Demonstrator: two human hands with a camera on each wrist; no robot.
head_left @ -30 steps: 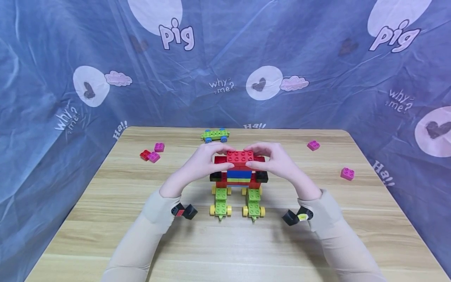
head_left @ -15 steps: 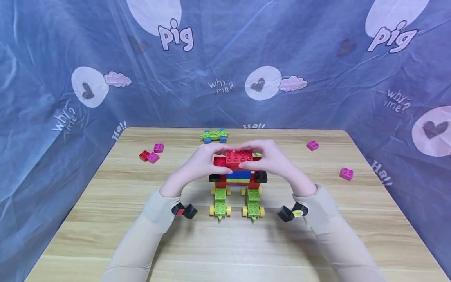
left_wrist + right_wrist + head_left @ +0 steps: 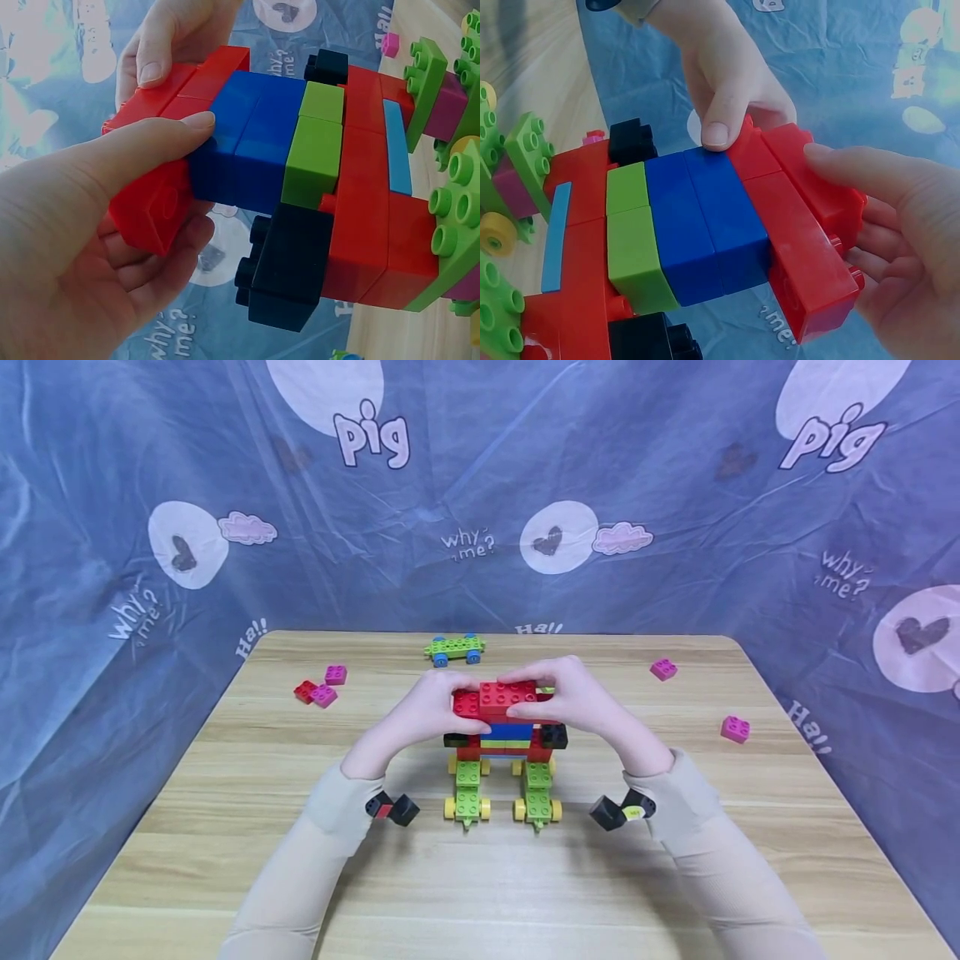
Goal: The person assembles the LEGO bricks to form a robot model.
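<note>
1. Toy-brick build (image 3: 506, 732) stands upright mid-counter (image 3: 495, 893), carried on two green wheeled bases (image 3: 537, 802) with yellow wheels (image 3: 557, 810).
2. Left hand (image 3: 431, 706) grasping the build near its top: thumb across the front onto the blue bricks (image 3: 247, 135), fingers curled behind the red ones.
3. Right hand (image 3: 573, 697) grasping the top red brick (image 3: 507, 695): thumb on its front face, fingers round the far side. Whether that brick is fully seated, cannot tell.
4. Layers below the top, downward: a wider red row (image 3: 467, 703), blue bricks, lime bricks (image 3: 319, 150), red bricks again, with a light-blue strip (image 3: 397, 146) along their underside. A black brick (image 3: 554, 737) juts out at either side, below the hands.
5. Far edge of counter, behind the build: green base with blue wheels (image 3: 455, 648), well apart from it.
6. Left part of counter: two magenta bricks (image 3: 335, 675) and a loose red brick (image 3: 305, 692) close together.
7. Right part: two more magenta bricks (image 3: 736, 729), well apart from each other.
8. Beyond the counter: printed blue cloth (image 3: 465, 477).
</note>
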